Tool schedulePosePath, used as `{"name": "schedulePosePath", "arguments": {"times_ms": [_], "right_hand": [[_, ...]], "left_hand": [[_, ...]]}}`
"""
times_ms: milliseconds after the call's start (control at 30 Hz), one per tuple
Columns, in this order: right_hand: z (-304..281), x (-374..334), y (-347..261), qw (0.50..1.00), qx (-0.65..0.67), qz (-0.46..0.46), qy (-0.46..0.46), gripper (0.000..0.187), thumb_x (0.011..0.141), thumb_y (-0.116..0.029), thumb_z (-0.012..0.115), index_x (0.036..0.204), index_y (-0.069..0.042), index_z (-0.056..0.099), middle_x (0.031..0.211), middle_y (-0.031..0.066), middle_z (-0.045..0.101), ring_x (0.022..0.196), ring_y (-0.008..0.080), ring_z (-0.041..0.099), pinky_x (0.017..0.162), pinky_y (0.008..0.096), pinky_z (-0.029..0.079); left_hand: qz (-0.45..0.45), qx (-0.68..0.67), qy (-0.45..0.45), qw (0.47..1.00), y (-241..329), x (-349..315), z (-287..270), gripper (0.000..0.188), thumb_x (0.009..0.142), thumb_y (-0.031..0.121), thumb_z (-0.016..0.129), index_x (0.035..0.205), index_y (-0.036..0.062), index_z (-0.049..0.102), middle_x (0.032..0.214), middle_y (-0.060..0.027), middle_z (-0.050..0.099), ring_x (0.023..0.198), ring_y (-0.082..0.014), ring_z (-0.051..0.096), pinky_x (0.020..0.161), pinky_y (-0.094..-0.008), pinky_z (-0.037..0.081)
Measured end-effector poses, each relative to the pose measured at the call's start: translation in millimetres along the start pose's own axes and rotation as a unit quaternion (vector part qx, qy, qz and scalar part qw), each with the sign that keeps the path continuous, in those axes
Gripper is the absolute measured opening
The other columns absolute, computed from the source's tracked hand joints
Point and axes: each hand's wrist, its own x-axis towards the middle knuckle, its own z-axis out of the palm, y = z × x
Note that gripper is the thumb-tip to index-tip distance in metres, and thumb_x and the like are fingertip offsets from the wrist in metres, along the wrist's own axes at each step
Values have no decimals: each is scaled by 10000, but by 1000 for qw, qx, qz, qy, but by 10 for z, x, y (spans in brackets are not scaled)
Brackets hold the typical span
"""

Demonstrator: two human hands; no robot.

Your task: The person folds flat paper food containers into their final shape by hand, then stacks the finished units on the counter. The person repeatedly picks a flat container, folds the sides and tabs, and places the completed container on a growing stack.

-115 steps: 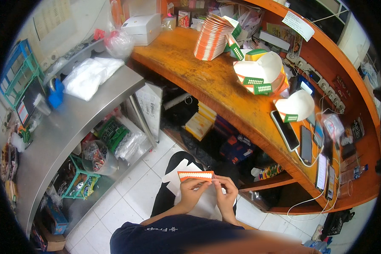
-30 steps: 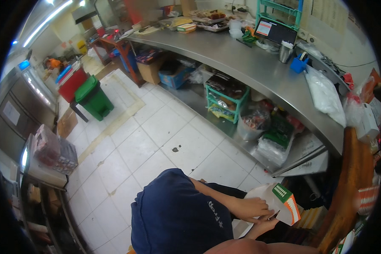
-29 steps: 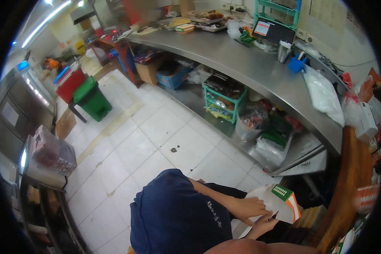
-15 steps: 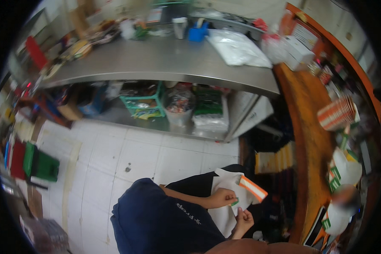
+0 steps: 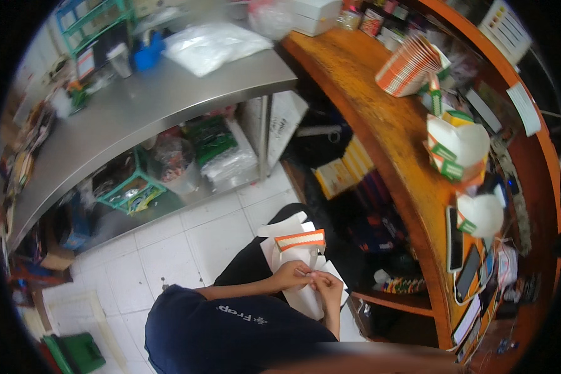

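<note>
Low at the centre, above my lap, my left hand (image 5: pixel 293 275) and my right hand (image 5: pixel 328 289) meet fingertip to fingertip. Both are closed in a pinch on a small piece of paperboard, mostly hidden by the fingers. White paperboard sheets (image 5: pixel 304 303) with cut flaps lie beneath my hands across my dark trousers. Just beyond the fingers, an orange-edged carton piece (image 5: pixel 300 240) with a pale ridged band rests on these sheets.
A wooden counter (image 5: pixel 380 124) curves along the right, bearing a stack of nested orange-striped cartons (image 5: pixel 408 67), green-and-white cartons (image 5: pixel 458 146) and phones (image 5: pixel 468 272). A steel table (image 5: pixel 149 100) stands ahead, with a green crate (image 5: pixel 134 186) beneath. A green bin (image 5: pixel 75 354) is at lower left.
The view has swung to the right, bringing more of the wooden counter in. My hands have come closer together, and the green-and-white card seen between them earlier is now mostly covered.
</note>
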Motion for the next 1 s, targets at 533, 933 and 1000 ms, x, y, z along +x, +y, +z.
{"name": "schedulePosePath", "arguments": {"times_ms": [533,933,1000], "right_hand": [[184,105,-35,974,175,-137,35,363,949,-194,586,1255,-10,524,1140,83,565,985,168,558,863,288,462],[108,-33,-1327,938,-281,-199,45,341,893,-224,660,1141,-10,565,991,101,639,803,155,642,733,272,498],[-164,-80,-1824,929,-250,-250,107,414,822,-145,715,1175,-32,531,1024,77,602,925,151,592,754,300,496]], "left_hand": [[108,164,-28,980,506,-140,-481,442,835,256,683,1190,29,550,942,-106,635,820,-179,608,753,-308,475],[-143,-1,-163,976,721,-122,-302,442,954,287,583,1260,-25,518,1150,-109,606,1061,-172,550,909,-328,447],[-229,-70,-112,964,756,-145,-304,435,944,267,601,1255,-27,520,1144,-120,614,1047,-186,572,900,-331,464]]}}
